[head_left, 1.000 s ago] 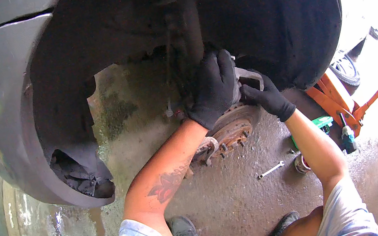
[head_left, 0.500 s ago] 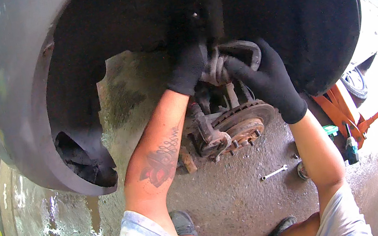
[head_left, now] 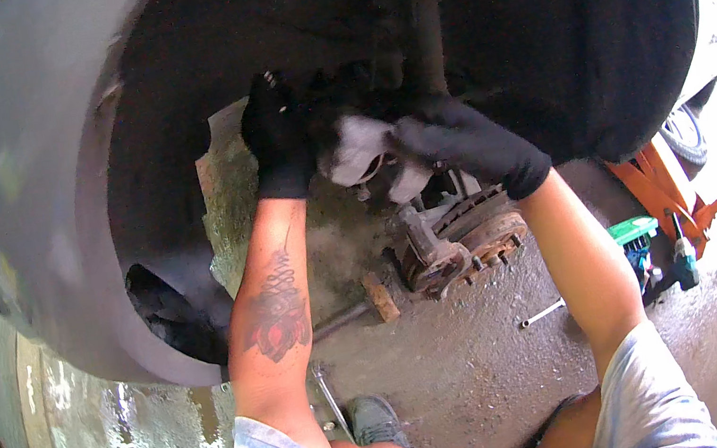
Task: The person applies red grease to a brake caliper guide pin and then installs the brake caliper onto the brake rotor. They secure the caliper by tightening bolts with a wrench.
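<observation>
Inside the dark wheel arch (head_left: 628,13) of a car, my right hand (head_left: 473,141), in a black glove, grips a grey metal brake caliper (head_left: 357,149). The caliper hangs tilted above the hub, apart from the brake disc (head_left: 475,215), and looks blurred by motion. My left hand (head_left: 274,138), also black-gloved, is raised left of the caliper with its fingers closed. Small shiny bits show at its fingertips, too small to name. Below the caliper, the rusty hub (head_left: 495,238) with its studs and the caliper bracket (head_left: 427,260) are bare of a wheel.
An orange jack stand (head_left: 654,186) rises at the right, with a teal power tool (head_left: 685,262) and a green-topped case (head_left: 633,230) beside it. Wrenches lie on the wet floor, one (head_left: 542,314) partly behind my right forearm, another (head_left: 333,406) near my shoe.
My left hand has moved left, away from the caliper. The caliper has swung left and turned in my right hand. The whole view has shifted slightly.
</observation>
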The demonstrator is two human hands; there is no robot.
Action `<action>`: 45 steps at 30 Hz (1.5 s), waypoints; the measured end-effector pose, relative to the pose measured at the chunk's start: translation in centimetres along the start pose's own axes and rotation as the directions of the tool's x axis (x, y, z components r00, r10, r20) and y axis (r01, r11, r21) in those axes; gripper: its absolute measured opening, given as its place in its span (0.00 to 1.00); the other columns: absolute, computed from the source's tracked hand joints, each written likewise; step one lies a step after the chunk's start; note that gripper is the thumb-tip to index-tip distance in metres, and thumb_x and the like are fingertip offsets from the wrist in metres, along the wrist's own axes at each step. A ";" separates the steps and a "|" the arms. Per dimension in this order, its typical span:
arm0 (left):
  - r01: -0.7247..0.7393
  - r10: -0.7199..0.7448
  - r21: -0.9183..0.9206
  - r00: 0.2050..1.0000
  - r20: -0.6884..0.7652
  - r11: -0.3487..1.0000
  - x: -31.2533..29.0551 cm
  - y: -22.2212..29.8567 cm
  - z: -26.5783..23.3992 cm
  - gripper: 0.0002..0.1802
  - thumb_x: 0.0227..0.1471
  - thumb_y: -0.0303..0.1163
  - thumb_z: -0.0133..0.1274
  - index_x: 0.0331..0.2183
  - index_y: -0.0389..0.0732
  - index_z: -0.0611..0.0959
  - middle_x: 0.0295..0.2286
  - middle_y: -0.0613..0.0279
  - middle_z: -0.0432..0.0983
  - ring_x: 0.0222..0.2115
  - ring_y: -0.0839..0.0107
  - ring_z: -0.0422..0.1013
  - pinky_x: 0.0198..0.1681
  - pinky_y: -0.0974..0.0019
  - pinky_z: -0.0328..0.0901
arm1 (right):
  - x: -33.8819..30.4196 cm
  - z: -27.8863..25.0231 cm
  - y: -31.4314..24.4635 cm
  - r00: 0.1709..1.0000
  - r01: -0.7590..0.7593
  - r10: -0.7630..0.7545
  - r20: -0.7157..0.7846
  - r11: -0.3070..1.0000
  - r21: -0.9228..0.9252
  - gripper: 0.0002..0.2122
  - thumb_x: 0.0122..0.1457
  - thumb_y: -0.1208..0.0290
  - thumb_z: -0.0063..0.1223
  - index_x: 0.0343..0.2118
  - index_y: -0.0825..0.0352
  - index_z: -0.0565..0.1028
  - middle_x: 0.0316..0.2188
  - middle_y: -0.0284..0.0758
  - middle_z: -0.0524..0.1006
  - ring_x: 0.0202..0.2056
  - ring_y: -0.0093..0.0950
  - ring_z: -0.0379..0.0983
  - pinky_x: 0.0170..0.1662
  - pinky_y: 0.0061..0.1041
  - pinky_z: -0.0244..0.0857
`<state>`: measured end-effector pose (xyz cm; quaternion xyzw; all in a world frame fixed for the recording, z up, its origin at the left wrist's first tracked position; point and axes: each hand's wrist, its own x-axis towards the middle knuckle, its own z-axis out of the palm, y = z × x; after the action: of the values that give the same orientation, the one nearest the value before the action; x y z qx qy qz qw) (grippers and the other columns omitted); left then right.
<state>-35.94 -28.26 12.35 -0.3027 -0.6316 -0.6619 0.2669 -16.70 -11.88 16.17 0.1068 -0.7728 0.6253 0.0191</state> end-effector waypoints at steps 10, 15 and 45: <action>0.427 -0.320 -0.840 0.890 0.325 0.334 0.6 -9.0 -5.2 0.18 0.57 0.39 0.46 0.44 0.38 0.76 0.41 0.60 0.74 0.43 0.65 0.70 0.45 0.62 0.66 | -0.8 4.3 -0.7 0.929 -0.292 0.359 -0.089 0.860 0.418 0.25 0.58 0.47 0.49 0.44 0.68 0.72 0.29 0.36 0.76 0.33 0.25 0.73 0.36 0.26 0.69; 0.591 -0.351 -0.463 0.788 0.506 0.660 -1.7 -7.4 -4.7 0.17 0.46 0.25 0.52 0.41 0.31 0.78 0.38 0.51 0.77 0.38 0.62 0.73 0.42 0.63 0.67 | 0.1 11.6 -0.3 0.913 0.136 0.228 -0.338 0.611 0.780 0.25 0.58 0.47 0.50 0.48 0.63 0.69 0.35 0.34 0.73 0.32 0.26 0.73 0.37 0.27 0.70; 0.866 -0.646 -0.409 0.492 0.584 0.289 -7.0 -5.2 -7.8 0.06 0.52 0.32 0.50 0.25 0.41 0.75 0.20 0.65 0.68 0.25 0.71 0.68 0.29 0.68 0.62 | -1.9 16.8 9.3 0.828 0.213 0.044 -0.559 0.898 0.386 0.30 0.48 0.69 0.64 0.53 0.70 0.64 0.47 0.38 0.72 0.47 0.27 0.68 0.52 0.28 0.62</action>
<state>-35.60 -35.97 3.53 -0.1327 -0.4497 -0.8262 -0.3125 -14.87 -26.08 3.31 -0.0428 -0.5695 0.7830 0.2465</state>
